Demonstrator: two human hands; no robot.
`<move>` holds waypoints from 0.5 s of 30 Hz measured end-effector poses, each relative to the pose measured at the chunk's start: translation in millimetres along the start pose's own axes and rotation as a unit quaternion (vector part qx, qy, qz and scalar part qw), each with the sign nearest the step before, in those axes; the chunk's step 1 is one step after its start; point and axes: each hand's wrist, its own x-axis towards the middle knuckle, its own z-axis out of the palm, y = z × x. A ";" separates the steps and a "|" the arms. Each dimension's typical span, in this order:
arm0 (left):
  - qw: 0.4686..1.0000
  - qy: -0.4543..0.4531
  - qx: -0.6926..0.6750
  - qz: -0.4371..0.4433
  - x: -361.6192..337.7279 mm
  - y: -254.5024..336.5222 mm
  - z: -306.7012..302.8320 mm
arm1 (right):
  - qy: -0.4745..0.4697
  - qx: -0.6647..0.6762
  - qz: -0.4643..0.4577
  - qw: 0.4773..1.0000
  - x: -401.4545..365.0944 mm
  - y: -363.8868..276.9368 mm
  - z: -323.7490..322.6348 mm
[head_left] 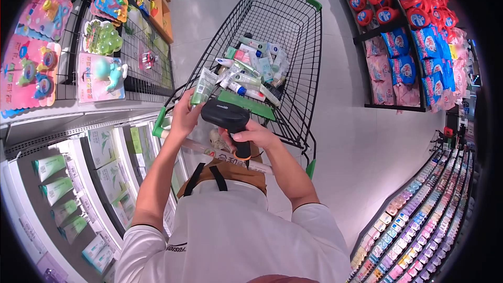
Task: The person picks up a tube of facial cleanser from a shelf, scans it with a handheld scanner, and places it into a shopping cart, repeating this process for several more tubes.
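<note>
My left hand (184, 116) grips a pale green squeeze tube (204, 86) near its lower end, with the tube tilted up over the cart's near left edge. In my right hand (254, 136) is a black handheld barcode scanner (226, 115), its head close to the tube and its handle pointing down. Beyond both hands stands a wire shopping cart (287, 106) with green corners. A heap of tubes and small bottles (250, 68) lies in its near part. The scanner's head hides part of the cart's near edge.
Toy blister packs (102, 76) hang on a rack at the left, above shelves of green-and-white tubes (56, 188). At the right, a black rack (396, 107) carries red bottles and blue and pink bags. Tiered shelves of small colourful goods (414, 220) fill the lower right.
</note>
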 end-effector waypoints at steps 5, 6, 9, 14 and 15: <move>0.976 0.062 0.082 0.193 22.2 -3.3 20.5 | -0.019 -0.002 -0.003 1.000 1.5 0.9 -2.2; 0.976 0.066 0.083 0.193 28.4 3.0 26.8 | -0.003 0.003 -0.011 1.000 0.7 1.4 -1.8; 0.992 0.050 0.018 0.118 34.5 28.3 42.2 | 0.016 0.009 -0.028 0.999 -0.1 6.5 -2.3; 0.973 0.055 0.139 0.174 3.7 26.2 11.7 | 0.037 -0.041 -0.049 0.997 0.3 14.7 -4.8; 0.955 0.069 0.210 0.199 -8.5 24.5 3.7 | 0.047 -0.037 -0.038 0.997 0.3 11.9 -1.6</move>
